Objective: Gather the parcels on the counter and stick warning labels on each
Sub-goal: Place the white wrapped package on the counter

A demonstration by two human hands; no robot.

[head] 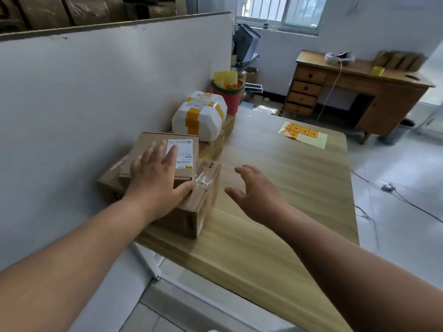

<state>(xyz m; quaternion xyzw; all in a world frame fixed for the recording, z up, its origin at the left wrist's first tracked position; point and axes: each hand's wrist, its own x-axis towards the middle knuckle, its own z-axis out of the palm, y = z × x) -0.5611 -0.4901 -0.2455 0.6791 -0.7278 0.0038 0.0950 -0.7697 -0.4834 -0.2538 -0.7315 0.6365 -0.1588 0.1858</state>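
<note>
Parcels first, stickers after.
Left hand (158, 178) lies flat on the top cardboard box (167, 164), right hand (256, 195) open and empty beside it; I'd grip both sides and slide. White parcel (199, 116) sits beyond my fingers, label sheet (303, 134) farther right.

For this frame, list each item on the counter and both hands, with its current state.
Left hand: flat on top cardboard box, open.
Right hand: open, above counter, holding nothing.
Top cardboard box: closed, shipping label on lid.
White parcel: taped shut.
Warning label sheet: flat, partly used.
</note>
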